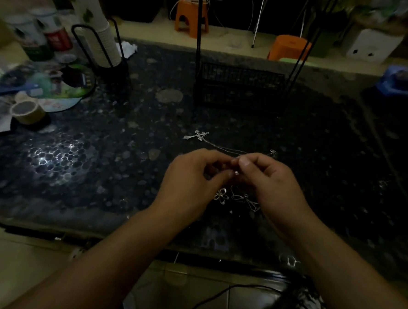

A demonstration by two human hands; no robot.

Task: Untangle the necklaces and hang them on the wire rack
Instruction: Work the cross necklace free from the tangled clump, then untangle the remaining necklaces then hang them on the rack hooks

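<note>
Left hand (192,177), right hand (268,179) meet fingertip-to-fingertip, fingers pinching necklaces (238,198) (tangled) above table (101,172).

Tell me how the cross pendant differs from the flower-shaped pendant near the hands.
The cross pendant lies farther out, beyond the hands, toward the wire rack; the flower-shaped pendant sits nearer, just below them. The cross has straight arms; the flower has rounded open loops. Both are silvery and lie on the dark table.
</note>
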